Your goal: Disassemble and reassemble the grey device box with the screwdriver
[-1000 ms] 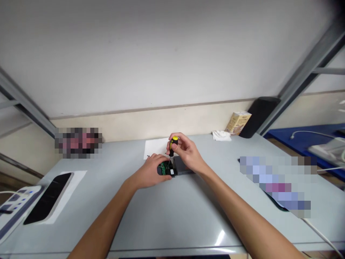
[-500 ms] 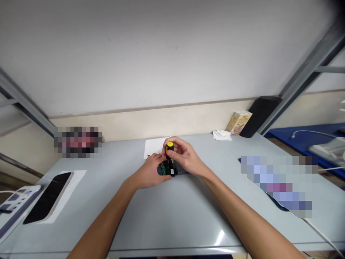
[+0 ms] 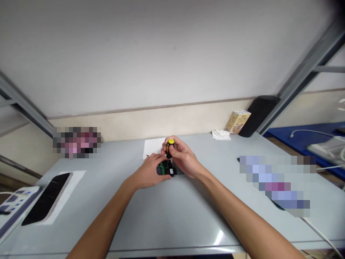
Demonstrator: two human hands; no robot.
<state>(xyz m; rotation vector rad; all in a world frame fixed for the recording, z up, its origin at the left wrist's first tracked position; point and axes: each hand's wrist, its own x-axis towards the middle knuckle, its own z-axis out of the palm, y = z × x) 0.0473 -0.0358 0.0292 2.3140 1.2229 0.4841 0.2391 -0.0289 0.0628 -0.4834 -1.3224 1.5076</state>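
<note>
Under the right hand [image 3: 182,158], screwdriver [image 3: 169,147] (upright), circuit board [image 3: 163,167] below

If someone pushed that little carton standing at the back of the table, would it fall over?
Probably yes. The carton stands upright and looks taller than it is wide, so a push near its top would likely tip it. It already seems to lean a little. It looks like thin cardboard, so it may be light and might slide on the smooth grey table if pushed low.
</note>
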